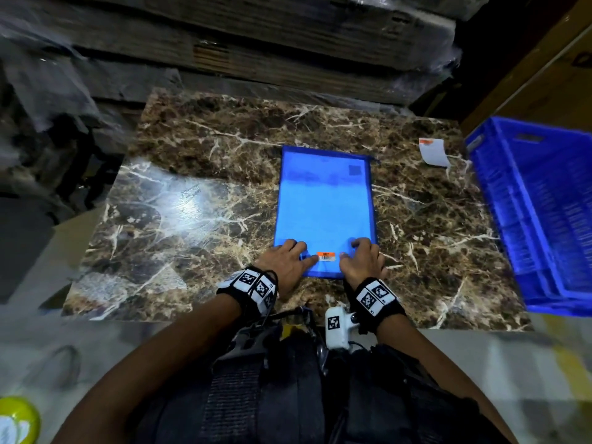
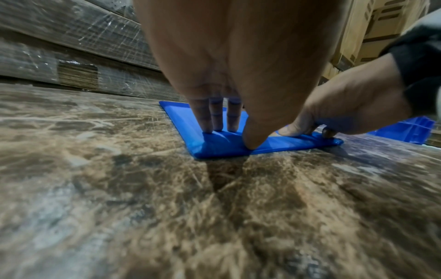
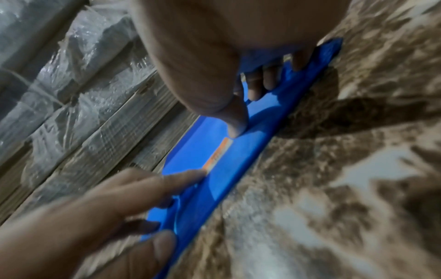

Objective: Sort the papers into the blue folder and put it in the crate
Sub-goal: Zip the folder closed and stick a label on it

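— Where was the blue folder (image 1: pixel 323 206)?

— Flat on the brown marble tabletop (image 1: pixel 198 174), long side running away from the person, with its near short edge close to the table's front edge. Pale sheets showed faintly through its translucent cover, and a small orange-and-white label (image 1: pixel 326 256) sat near the near edge.

— And the hands?

— Both lay on that near end. The left hand (image 1: pixel 286 262) was spread over the near left corner, fingers straight and pressing down, the thumb pointing at the label. The right hand (image 1: pixel 362 261) sat at the near right corner, fingertips and thumb bent down onto the cover; I could not tell whether it pinched the edge or only pressed.

— The crate?

— The blue plastic crate (image 1: pixel 541 219) stood at the table's right side, well apart from the folder.

— Anything else on the table?

— A white slip with an orange strip (image 1: pixel 434 152) lay near the far right, between folder and crate.
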The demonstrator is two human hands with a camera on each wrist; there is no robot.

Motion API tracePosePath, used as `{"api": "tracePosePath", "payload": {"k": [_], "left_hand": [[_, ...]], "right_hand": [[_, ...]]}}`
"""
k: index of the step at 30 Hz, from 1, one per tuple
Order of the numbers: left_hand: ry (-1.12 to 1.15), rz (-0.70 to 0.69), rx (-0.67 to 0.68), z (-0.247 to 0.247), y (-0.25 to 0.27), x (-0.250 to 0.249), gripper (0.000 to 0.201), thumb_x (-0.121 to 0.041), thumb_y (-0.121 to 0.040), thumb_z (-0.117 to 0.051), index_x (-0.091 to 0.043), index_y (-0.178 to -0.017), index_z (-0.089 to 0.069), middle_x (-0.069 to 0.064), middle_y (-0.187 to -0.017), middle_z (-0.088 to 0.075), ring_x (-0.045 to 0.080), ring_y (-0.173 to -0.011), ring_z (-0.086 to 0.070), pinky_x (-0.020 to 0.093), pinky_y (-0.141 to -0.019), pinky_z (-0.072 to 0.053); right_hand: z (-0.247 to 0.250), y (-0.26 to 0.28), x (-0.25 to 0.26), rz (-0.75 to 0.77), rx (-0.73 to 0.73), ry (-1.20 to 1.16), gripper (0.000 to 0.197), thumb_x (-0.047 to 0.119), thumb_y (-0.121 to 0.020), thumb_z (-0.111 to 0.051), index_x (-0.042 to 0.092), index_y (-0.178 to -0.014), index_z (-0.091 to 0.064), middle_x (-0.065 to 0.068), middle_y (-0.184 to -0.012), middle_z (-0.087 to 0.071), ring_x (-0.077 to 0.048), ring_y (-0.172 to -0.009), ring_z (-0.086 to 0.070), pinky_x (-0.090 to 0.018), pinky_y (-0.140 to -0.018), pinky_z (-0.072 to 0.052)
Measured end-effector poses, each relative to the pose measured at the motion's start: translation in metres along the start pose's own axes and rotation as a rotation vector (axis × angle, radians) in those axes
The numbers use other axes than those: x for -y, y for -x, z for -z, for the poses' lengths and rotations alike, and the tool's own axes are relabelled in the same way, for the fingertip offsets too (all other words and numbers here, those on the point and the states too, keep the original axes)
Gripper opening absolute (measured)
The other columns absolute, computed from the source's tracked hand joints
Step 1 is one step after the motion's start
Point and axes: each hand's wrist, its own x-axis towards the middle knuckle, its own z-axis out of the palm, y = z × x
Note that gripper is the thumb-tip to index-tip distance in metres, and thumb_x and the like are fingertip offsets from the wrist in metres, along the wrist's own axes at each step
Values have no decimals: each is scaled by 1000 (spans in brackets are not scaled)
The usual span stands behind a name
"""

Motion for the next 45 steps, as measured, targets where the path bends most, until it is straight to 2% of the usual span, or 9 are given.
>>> {"api": "tracePosePath", "payload": {"k": [3, 12, 18, 25, 27, 30, 34, 39, 45], "left_hand": [[12, 5, -12, 0, -1, 0, 56, -26, -96, -45, -28, -147, -20, 10, -141, -28, 29, -129, -29, 43, -103, -40], [29, 14, 21, 4, 0, -1, 59, -29, -94, -48, -26, -146, -20, 11, -139, -28, 31, -126, -30, 43, -99, -42], [-4, 42, -7, 8, -7, -11, 61, -35, -96, -44, -24, -148, -15, 11, -141, -26, 32, -127, -30, 40, -96, -39], [48, 38, 25, 8, -8, -5, 59, -33, -93, -47, -18, -145, -26, 10, -138, -30, 30, -125, -32, 42, -96, -42], [88, 53, 15, 10, -9, 0, 55, -29, -91, -49, -16, -142, -31, 9, -137, -32, 29, -125, -33, 42, -96, -44], [139, 126, 3, 9, -10, 12, 64, -36, -88, -56, -13, -143, -30, 6, -146, -26, 26, -133, -28, 42, -101, -42], [154, 142, 62, 9, -9, 30, 77, -50, -87, -56, -14, -147, -23, 4, -153, -16, 25, -140, -19, 41, -109, -34], [142, 146, 40, 3, -10, 29, 78, -51, -87, -55, -15, -147, -22, 4, -154, -17, 24, -140, -18, 42, -111, -29], [163, 150, 57, 7, -9, 31, 79, -52, -87, -55, -17, -148, -20, 1, -155, -16, 24, -141, -18, 41, -109, -30]], "right_hand": [[-5, 2, 3, 11, -22, 53, 51, 57, -79, -62, 26, -115, -44, -4, -128, -40, -30, -124, -35, -46, -102, -25], [7, -7, 0, 24, 31, 0, 28, 31, -90, -57, 21, -114, -48, -6, -136, -42, -31, -129, -36, -45, -107, -27], [3, 2, 0, 60, 17, 61, 49, 56, -81, -62, 24, -114, -45, -4, -129, -41, -30, -125, -37, -44, -104, -29], [2, 1, 3, 39, -4, 50, 37, 45, -86, -60, 24, -112, -45, -5, -130, -40, -30, -126, -36, -44, -105, -26], [1, 2, 2, 40, 16, 48, 44, 51, -83, -61, 25, -114, -44, -4, -129, -39, -29, -124, -35, -44, -104, -25], [-1, 6, 2, 64, 18, 87, 54, 58, -77, -64, 26, -114, -41, -3, -126, -37, -29, -120, -36, -44, -101, -27], [3, 2, 3, 61, 68, 82, 48, 50, -81, -64, 25, -115, -40, -6, -129, -35, -31, -122, -34, -45, -104, -26], [-3, 4, 4, 38, 80, 101, 61, 67, -69, -64, 31, -110, -36, -3, -123, -31, -30, -115, -32, -46, -104, -26], [4, 2, 4, 47, 135, 64, 56, 58, -70, -67, 33, -107, -34, -3, -120, -30, -31, -115, -33, -46, -103, -29]]}}
